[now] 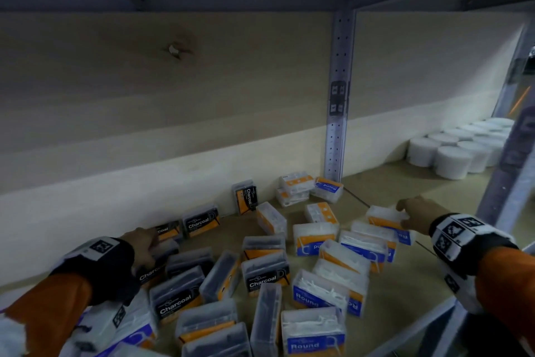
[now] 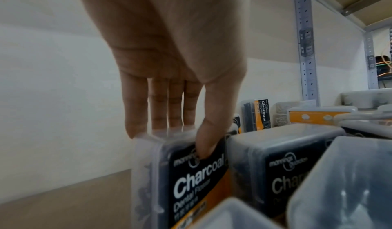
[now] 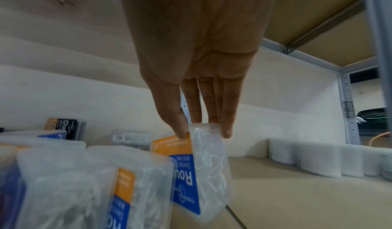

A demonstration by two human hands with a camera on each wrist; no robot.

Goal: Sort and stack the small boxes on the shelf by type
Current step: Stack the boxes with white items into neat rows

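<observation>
A wooden shelf board [image 1: 390,293] in a grey metal rack, backed by a pale plywood panel; a perforated upright post [image 1: 337,113] rises at the rear and serves as landmark. Right of the post stands a cluster of white cylindrical rolls [image 1: 454,151], roughly ten visible. Left of and in front of the post lie scattered small clear boxes: about ten black-and-orange "Charcoal" boxes [image 1: 199,223] farther left of the post, and about a dozen blue-and-orange "Round" boxes [image 1: 314,339] nearer it; exact totals cannot be told, since several overlap.

Left hand [image 2: 169,81], far left of the post, reaches palm down; its thumb presses the label face and the fingers wrap the top edge of one held Charcoal box [image 2: 191,174], pinching it.

Right hand [image 3: 197,75], front-right of the post, points fingers downward; thumb and fingers pinch the upper end of one held Round box [image 3: 201,170], tilted above the board.
</observation>
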